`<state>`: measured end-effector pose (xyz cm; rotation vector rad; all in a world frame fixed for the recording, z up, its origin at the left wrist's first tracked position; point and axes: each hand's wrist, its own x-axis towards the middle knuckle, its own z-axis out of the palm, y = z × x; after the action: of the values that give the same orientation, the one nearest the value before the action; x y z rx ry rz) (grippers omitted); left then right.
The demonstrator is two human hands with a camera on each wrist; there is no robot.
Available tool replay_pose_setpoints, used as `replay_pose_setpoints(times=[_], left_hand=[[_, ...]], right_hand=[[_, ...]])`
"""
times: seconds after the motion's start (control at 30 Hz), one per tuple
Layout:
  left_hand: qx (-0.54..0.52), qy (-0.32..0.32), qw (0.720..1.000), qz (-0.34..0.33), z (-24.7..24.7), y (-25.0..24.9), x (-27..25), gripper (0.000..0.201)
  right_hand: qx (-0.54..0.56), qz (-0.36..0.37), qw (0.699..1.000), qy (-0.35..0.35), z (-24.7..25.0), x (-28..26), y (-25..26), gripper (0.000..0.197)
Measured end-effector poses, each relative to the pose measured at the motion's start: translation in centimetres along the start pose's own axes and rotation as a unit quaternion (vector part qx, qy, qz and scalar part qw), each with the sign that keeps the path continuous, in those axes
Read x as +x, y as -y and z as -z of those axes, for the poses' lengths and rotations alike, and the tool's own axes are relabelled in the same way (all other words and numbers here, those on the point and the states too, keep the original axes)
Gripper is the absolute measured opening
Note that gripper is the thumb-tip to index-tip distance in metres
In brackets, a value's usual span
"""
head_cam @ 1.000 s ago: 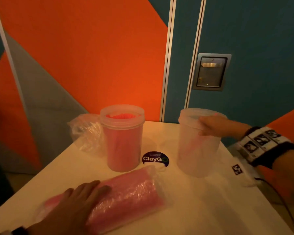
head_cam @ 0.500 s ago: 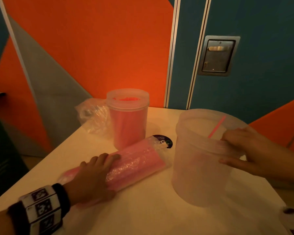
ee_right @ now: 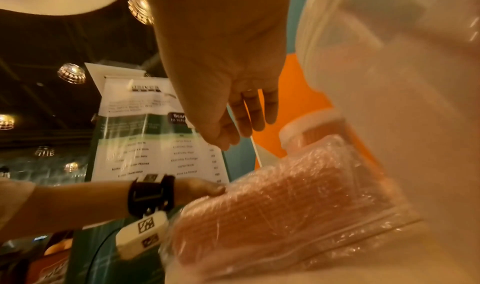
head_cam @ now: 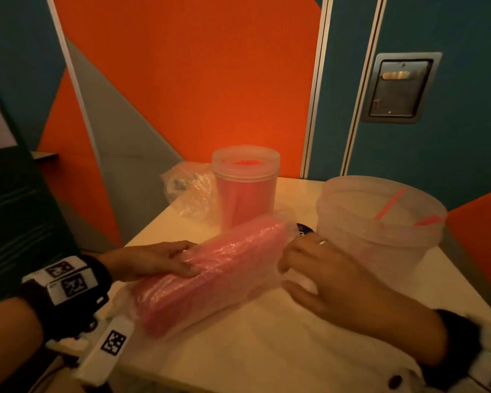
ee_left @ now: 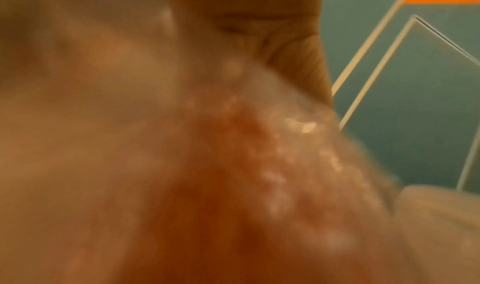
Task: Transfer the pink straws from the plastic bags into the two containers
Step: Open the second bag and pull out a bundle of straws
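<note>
A clear plastic bag of pink straws (head_cam: 210,276) lies slanted on the white table (head_cam: 267,350). My left hand (head_cam: 192,258) grips its near left end, fingers over the top and thumb on the side; the left wrist view is filled by the blurred bag (ee_left: 233,185). My right hand (head_cam: 288,265) hovers at the bag's far end, fingers relaxed and holding nothing; in the right wrist view its fingers (ee_right: 246,114) hang above the bag (ee_right: 285,206). A tall container (head_cam: 245,188) stands packed with pink straws. The wide translucent container (head_cam: 380,236) holds a few pink straws (head_cam: 389,204).
A crumpled empty plastic bag (head_cam: 190,188) lies left of the tall container. A dark round sticker (head_cam: 304,229) shows between the containers. The table's left edge is close to my left wrist. An orange and teal wall stands behind the table.
My right hand drew the wide container nearer, then let go of its rim and moved left to the bag's far end. My left hand has shifted from resting on the bag to gripping it.
</note>
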<state>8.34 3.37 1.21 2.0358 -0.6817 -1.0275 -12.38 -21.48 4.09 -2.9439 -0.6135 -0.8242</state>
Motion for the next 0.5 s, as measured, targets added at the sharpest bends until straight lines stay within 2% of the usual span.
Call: replay_pose_setpoints(times=[0.1,0.17,0.23,0.27,0.33,0.37,0.4,0.43,0.5], left_hand=[[0.16,-0.051,0.986,0.018,1.1,0.3,0.0,0.092],[0.248,-0.125,0.961,-0.002,1.5,0.7,0.3,0.117],[0.313,-0.222,0.922,-0.05,1.6,1.3,0.4,0.119],[0.352,-0.274,0.891,-0.08,1.6,1.4,0.3,0.108],[0.448,-0.364,0.8,-0.164,1.0,1.8,0.2,0.062],[0.488,-0.392,0.748,-0.22,0.3,1.6,0.0,0.039],[0.512,-0.396,0.711,-0.276,-0.6,1.5,-0.2,0.023],[0.53,-0.379,0.688,-0.32,-1.7,1.4,-0.3,0.016],[0.546,-0.322,0.681,-0.368,-4.0,1.6,-0.6,0.011]], right_hand=[[0.019,0.025,0.99,0.138,-4.2,2.0,0.5,0.018],[0.035,-0.009,0.974,0.224,-6.7,3.2,0.7,0.027],[0.047,-0.04,0.952,0.299,-8.6,4.1,0.7,0.037],[0.051,-0.037,0.946,0.319,-9.4,4.5,0.7,0.042],[0.051,-0.017,0.935,0.35,-11.1,5.0,0.6,0.052],[0.043,-0.008,0.929,0.367,-11.8,5.1,0.6,0.055],[0.036,-0.002,0.925,0.377,-12.3,5.2,0.7,0.055],[0.031,0.0,0.924,0.38,-12.8,5.3,0.7,0.053],[0.038,0.002,0.933,0.357,-13.7,5.3,0.8,0.044]])
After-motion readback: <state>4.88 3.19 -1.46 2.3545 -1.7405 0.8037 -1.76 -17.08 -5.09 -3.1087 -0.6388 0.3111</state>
